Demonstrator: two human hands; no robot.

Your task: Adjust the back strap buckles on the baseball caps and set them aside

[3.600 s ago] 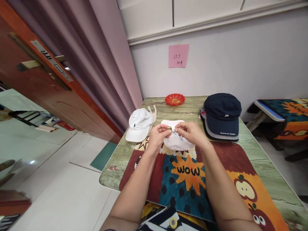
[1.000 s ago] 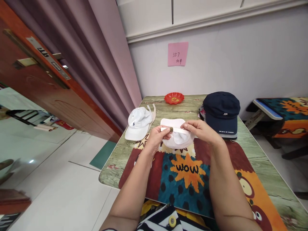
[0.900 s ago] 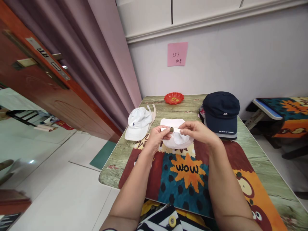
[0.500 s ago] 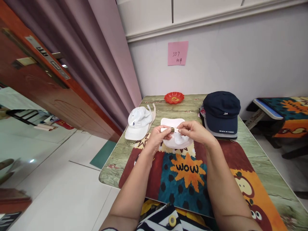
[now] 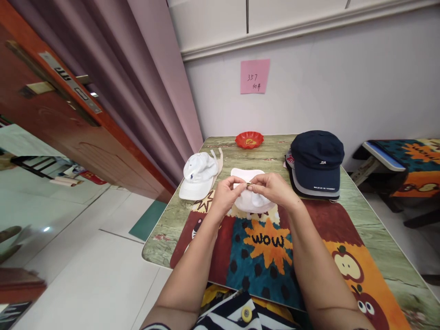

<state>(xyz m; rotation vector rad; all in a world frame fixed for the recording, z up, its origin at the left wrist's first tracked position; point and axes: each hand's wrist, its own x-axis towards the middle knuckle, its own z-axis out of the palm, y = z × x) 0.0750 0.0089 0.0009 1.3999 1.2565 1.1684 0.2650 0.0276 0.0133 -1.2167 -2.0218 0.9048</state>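
A pale white-pink cap (image 5: 254,202) rests on the patterned mat in front of me, its brim pointing away. My left hand (image 5: 225,195) is closed in a pinch at the cap's back strap, beside a small brass-coloured buckle (image 5: 250,184). From the other side my right hand (image 5: 275,189) pinches the same strap, and its fingertips nearly meet those of the left. Fingers cover most of the strap and part of the buckle. Left of the hands lies a white cap (image 5: 197,176) with a small dark logo, and a beige strap shows behind it.
At the right stands a stack of caps with a navy cap (image 5: 316,158) on top. A red scalloped dish (image 5: 249,140) sits near the wall. The colourful mat (image 5: 237,256) covers the table's front. An open wooden door (image 5: 79,133) is at the left.
My hands have come closer together at the strap. The buckle, plainer to see before, is now mostly covered by my fingers. The other caps have stayed put.
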